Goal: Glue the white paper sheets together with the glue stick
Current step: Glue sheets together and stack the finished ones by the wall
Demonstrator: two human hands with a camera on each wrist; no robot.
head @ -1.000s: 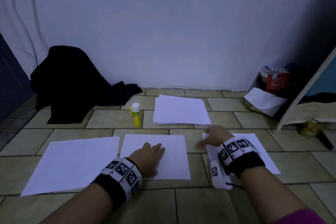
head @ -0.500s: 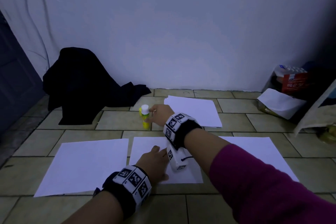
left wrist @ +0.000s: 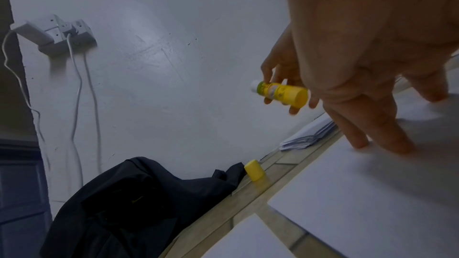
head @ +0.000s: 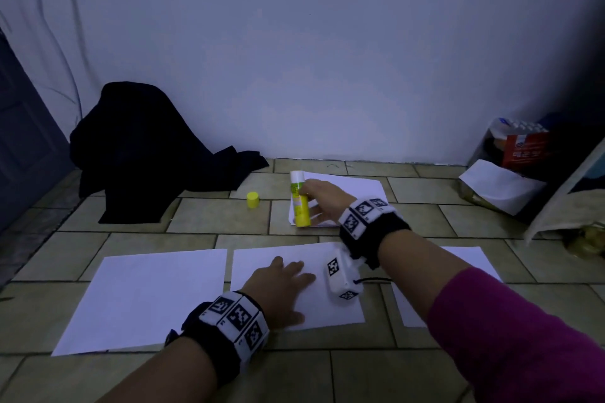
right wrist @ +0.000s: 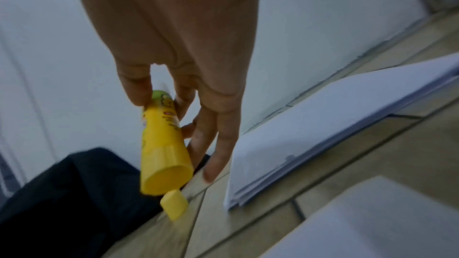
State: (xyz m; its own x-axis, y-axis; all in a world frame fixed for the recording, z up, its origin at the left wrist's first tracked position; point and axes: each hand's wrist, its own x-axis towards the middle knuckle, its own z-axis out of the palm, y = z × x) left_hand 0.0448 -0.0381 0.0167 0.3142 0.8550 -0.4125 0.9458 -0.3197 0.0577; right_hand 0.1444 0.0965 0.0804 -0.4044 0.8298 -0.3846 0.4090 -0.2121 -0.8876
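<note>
My right hand grips a yellow glue stick with a white top, holding it tilted just above the near left corner of a paper stack. The right wrist view shows fingers pinching the glue stick near its upper end. A small yellow cap stands alone on a tile to the left. My left hand lies flat on the middle white sheet. Another sheet lies to its left, and a third is partly hidden by my right arm.
A black cloth is heaped against the wall at the back left. Bags and a red box crowd the back right corner. A power strip with hanging cables is fixed to the wall. The floor is tiled.
My right hand left the right sheet, reached forward to the glue stick and lifted it off the floor. A yellow cap now shows on the tile. The left hand stayed on the middle sheet.
</note>
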